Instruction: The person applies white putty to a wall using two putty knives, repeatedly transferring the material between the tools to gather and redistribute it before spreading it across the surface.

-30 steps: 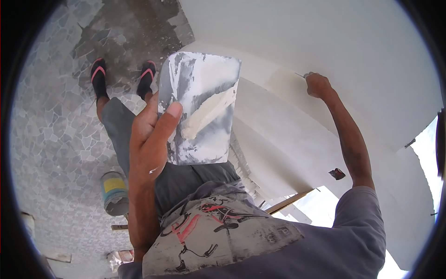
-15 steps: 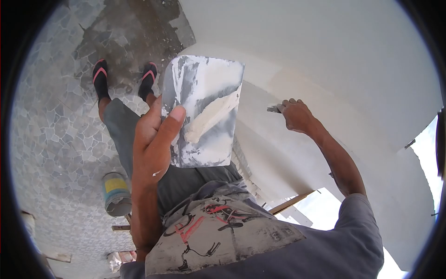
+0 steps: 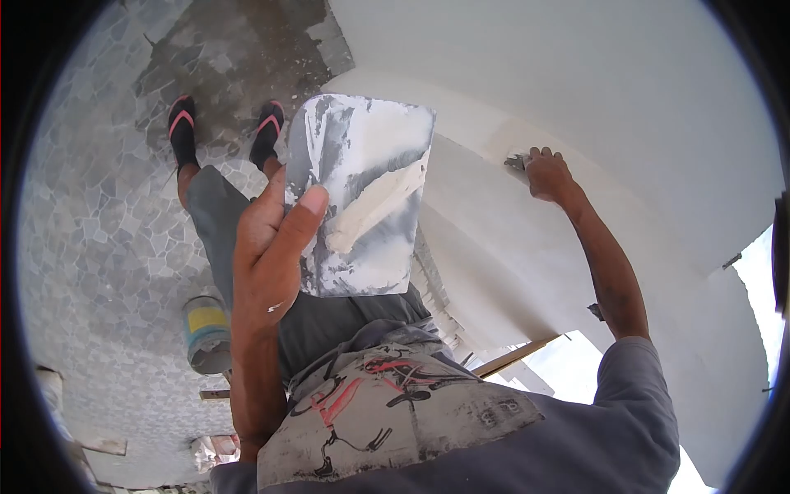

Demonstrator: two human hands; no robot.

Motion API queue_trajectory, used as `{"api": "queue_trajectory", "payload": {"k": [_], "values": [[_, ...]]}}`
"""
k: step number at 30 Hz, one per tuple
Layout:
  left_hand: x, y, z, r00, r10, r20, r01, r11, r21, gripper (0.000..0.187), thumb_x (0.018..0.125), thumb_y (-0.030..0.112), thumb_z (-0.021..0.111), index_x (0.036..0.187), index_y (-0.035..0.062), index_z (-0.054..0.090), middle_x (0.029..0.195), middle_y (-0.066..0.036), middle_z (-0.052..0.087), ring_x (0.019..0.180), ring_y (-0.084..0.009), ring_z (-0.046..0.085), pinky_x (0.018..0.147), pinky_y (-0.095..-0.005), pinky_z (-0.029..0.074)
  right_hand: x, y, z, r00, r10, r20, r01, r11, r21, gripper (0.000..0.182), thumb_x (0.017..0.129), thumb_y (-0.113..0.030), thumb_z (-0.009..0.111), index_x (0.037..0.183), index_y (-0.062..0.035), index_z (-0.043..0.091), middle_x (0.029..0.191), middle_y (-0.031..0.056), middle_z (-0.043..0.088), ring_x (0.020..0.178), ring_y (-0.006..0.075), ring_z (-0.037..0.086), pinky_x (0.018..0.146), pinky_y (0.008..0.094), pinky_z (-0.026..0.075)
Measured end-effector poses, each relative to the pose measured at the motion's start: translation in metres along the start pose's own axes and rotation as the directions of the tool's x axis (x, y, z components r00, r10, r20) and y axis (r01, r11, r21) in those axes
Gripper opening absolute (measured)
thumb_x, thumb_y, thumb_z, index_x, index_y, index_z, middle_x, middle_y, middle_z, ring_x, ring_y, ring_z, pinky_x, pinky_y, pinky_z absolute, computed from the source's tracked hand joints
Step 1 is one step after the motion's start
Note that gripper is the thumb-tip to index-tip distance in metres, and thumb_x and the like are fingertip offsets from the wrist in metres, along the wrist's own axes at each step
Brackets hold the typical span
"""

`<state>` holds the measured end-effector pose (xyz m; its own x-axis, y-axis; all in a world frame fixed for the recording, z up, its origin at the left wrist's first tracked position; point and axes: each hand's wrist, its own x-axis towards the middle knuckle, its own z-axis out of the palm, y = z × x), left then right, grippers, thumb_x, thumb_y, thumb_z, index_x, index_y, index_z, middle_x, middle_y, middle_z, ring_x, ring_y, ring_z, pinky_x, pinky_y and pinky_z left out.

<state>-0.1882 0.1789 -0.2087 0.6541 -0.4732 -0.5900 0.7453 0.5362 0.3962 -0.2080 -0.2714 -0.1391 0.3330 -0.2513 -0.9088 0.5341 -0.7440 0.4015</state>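
My left hand grips a flat grey plastering board by its left edge, thumb on top. White filler is smeared over the board, with a thicker cream strip of filler running diagonally across it. Away to the right, my right hand is closed around a small putty knife. The knife's blade is against the pale wall, beside a slightly darker, damp-looking patch. Its handle is mostly hidden in my fingers.
A paint bucket with a yellow label stands on the stone-patterned floor at left. My feet in flip-flops are near a dark wet-looking floor area. A wooden plank juts out beside the wall's lower edge.
My right hand has moved up and slightly right along the wall with the putty knife. The board in my left hand has hardly moved.
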Motion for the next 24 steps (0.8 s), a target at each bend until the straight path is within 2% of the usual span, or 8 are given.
{"api": "queue_trajectory", "payload": {"k": [4,5,8,12,15,18,21,24], "values": [[0.003,0.0,-0.002,0.998,0.023,0.05,-0.025,0.999,0.044,0.044,0.1,0.017,0.051,0.134,-0.0105,0.047,0.114,-0.009,0.061,0.102,-0.0096,0.054,0.092,-0.0227,0.04,-0.036,-0.049,-0.024,0.987,-0.157,-0.015,0.158,0.984,0.082,0.024,0.078,-0.002,0.057,0.099,0.0041,0.065,0.101,0.0146,0.061,0.097,0.0298,0.059,0.08,0.0419,0.049],[0.003,0.001,-0.002,0.999,0.018,0.043,-0.019,0.999,0.031,0.044,0.1,0.017,0.051,0.134,-0.0103,0.047,0.115,-0.009,0.061,0.103,-0.0098,0.054,0.092,-0.0231,0.04,-0.044,-0.055,-0.037,0.986,-0.162,0.045,0.153,0.975,0.16,0.037,0.073,0.003,0.056,0.11,0.0022,0.062,0.105,0.013,0.06,0.1,0.0288,0.057,0.082,0.0411,0.047],[0.001,0.002,0.001,1.0,0.0,0.029,-0.001,1.0,0.014,0.043,0.1,0.016,0.051,0.134,-0.0097,0.048,0.117,-0.008,0.06,0.104,-0.0102,0.053,0.093,-0.0237,0.04,-0.057,-0.028,-0.057,0.993,0.027,-0.112,0.001,0.971,0.24,0.038,0.073,0.004,0.055,0.111,0.001,0.062,0.105,0.0135,0.061,0.101,0.0297,0.058,0.085,0.0434,0.048],[0.004,-0.001,0.001,0.998,0.015,0.057,-0.016,1.0,0.021,0.043,0.1,0.016,0.051,0.134,-0.0097,0.047,0.118,-0.009,0.06,0.105,-0.0106,0.053,0.093,-0.0236,0.04,-0.05,0.045,-0.037,0.938,0.34,0.071,-0.343,0.938,0.043,0.03,0.075,0.002,0.053,0.103,0.0019,0.064,0.105,0.0176,0.062,0.098,0.0341,0.061,0.083,0.0461,0.052],[0.004,0.0,0.001,0.998,0.012,0.065,-0.013,1.0,0.0,0.044,0.1,0.016,0.051,0.135,-0.0105,0.046,0.121,-0.009,0.059,0.106,-0.0111,0.054,0.094,-0.0237,0.04,-0.047,0.062,-0.014,0.93,0.364,0.058,-0.367,0.928,0.068,0.027,0.075,0.0,0.055,0.099,0.003,0.065,0.103,0.0186,0.062,0.096,0.0351,0.062,0.081,0.0466,0.053],[0.003,0.002,0.002,0.999,0.008,0.05,-0.009,1.0,0.013,0.045,0.1,0.016,0.051,0.135,-0.0113,0.045,0.122,-0.01,0.058,0.108,-0.0113,0.054,0.094,-0.024,0.04,-0.04,0.053,-0.002,0.95,0.312,-0.012,-0.311,0.95,0.039,0.018,0.074,-0.005,0.059,0.088,0.0008,0.068,0.099,0.0171,0.064,0.091,0.0324,0.062,0.073,0.0454,0.052],[0.004,0.004,0.005,0.999,0.01,0.038,-0.01,1.0,0.003,0.046,0.1,0.016,0.051,0.136,-0.0116,0.045,0.122,-0.01,0.058,0.108,-0.0112,0.054,0.095,-0.024,0.04,-0.042,0.021,0.001,0.983,0.178,-0.048,-0.179,0.984,-0.003,0.016,0.072,-0.005,0.061,0.085,0.0007,0.069,0.097,0.0167,0.064,0.089,0.0314,0.062,0.072,0.0439,0.052],[0.004,0.004,0.003,0.998,0.005,0.057,-0.004,1.0,-0.01,0.046,0.1,0.016,0.051,0.136,-0.0116,0.044,0.122,-0.01,0.058,0.107,-0.011,0.054,0.094,-0.0241,0.04,-0.056,-0.03,-0.025,0.999,-0.008,-0.046,0.012,0.996,0.087,0.017,0.072,-0.001,0.059,0.087,0.0018,0.068,0.091,0.015,0.063,0.089,0.0294,0.061,0.072,0.0406,0.051]]}}
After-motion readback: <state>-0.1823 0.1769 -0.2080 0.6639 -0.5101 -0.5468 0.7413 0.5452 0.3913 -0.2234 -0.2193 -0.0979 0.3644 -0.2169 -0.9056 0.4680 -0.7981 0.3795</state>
